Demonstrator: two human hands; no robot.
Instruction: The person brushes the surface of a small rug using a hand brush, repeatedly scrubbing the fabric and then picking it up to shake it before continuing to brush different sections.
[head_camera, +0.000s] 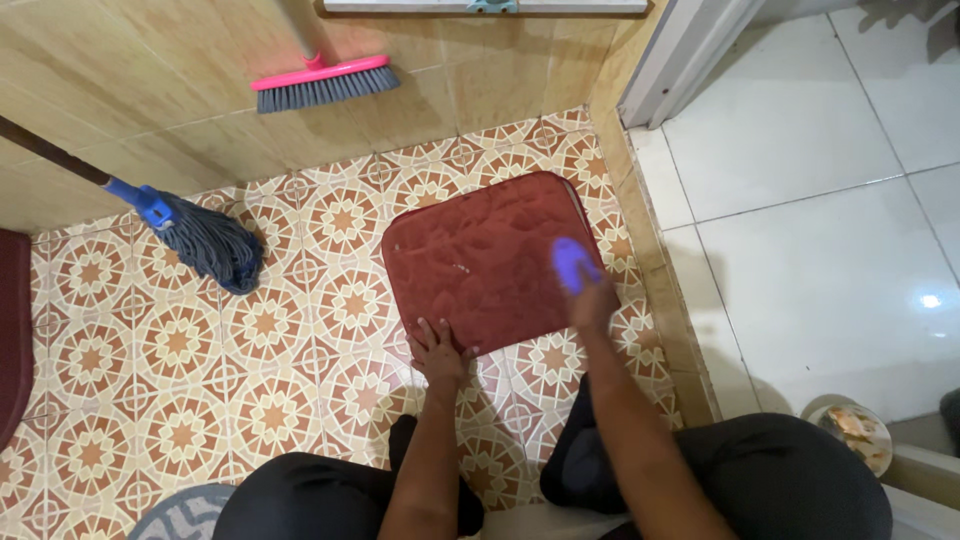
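A dark red embossed mat (480, 250) lies on the patterned tile floor (200, 340) in front of my knees. My left hand (438, 352) presses flat on the mat's near edge, fingers spread. My right hand (592, 300) is over the mat's right side and grips a small blue-purple object (570, 264), blurred, which touches the mat surface. What kind of object it is cannot be made out.
A blue-headed string mop (205, 243) leans at the left. A pink broom (322, 83) stands against the beige wall. A raised tiled threshold (650, 260) separates white floor tiles (830, 200) on the right. Another dark red mat edge (12, 330) shows far left; a round bowl-like thing (855, 430) at lower right.
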